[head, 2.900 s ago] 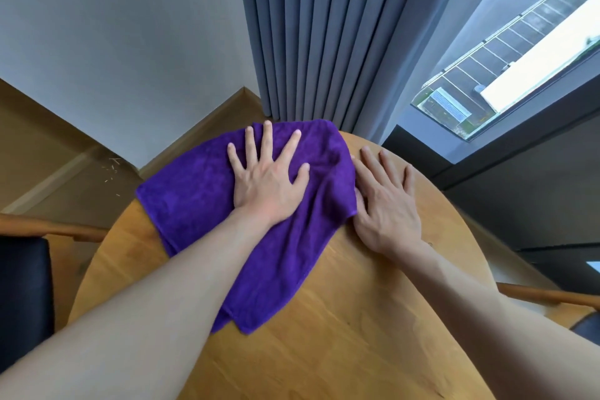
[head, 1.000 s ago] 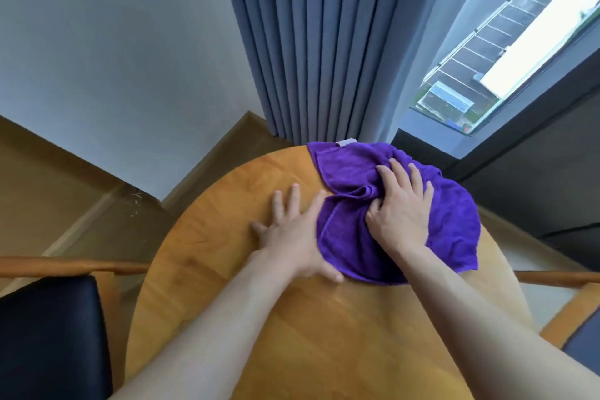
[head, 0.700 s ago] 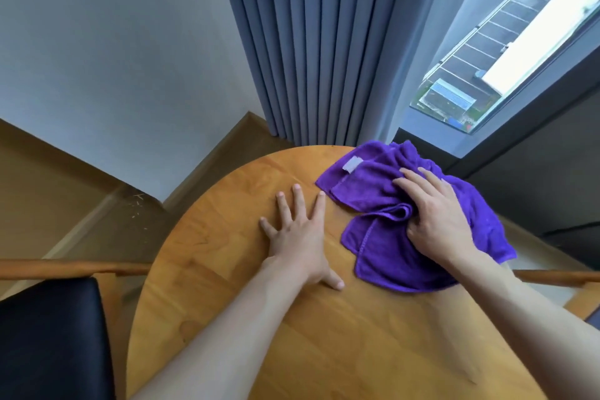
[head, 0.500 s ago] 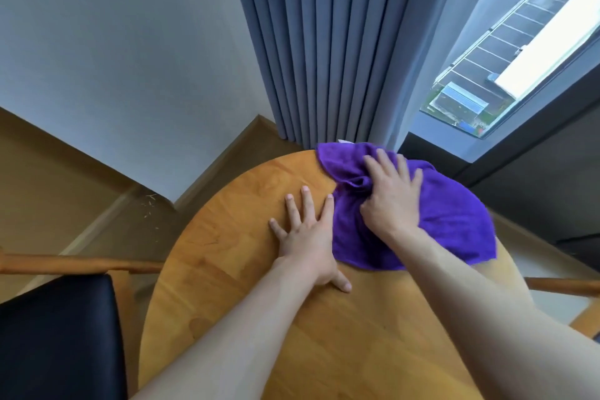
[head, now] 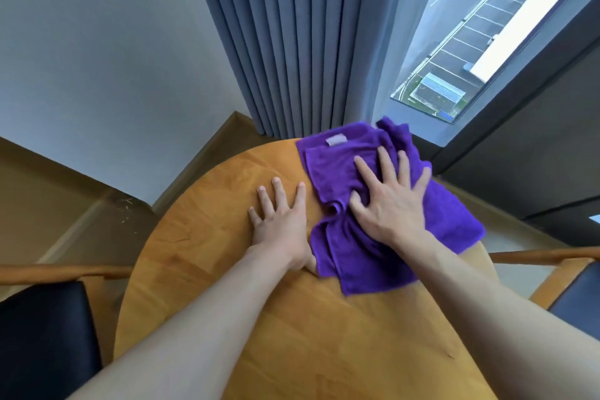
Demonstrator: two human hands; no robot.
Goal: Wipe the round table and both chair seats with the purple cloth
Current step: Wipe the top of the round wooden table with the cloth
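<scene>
- One purple cloth [head: 383,204], soft and fuzzy with a short nap, lies rumpled in folds on the far right part of the table, with a small pale label [head: 336,140] stitched at its far edge.
- The right hand [head: 389,204] lies flat on the middle of the cloth, fingers straight and spread, palm pressing the fabric down; creases bunch just to the left of its thumb.
- The left hand [head: 281,224] rests flat on bare wood just left of the cloth, fingers straight and fanned; its thumb side touches the cloth's near-left edge.
- One round table [head: 207,237], smooth honey-coloured wood with a slight sheen and visible grain, lies under both hands.
- Two chairs show in part: a dark padded seat [head: 45,334] with a rounded wooden rail left of the left forearm, and a dark blue seat [head: 581,295] with a wooden rail right of the right forearm.
- One grey-blue curtain [head: 292,42] hangs in deep vertical pleats beyond the fingertips, with a window [head: 487,26] further right.
</scene>
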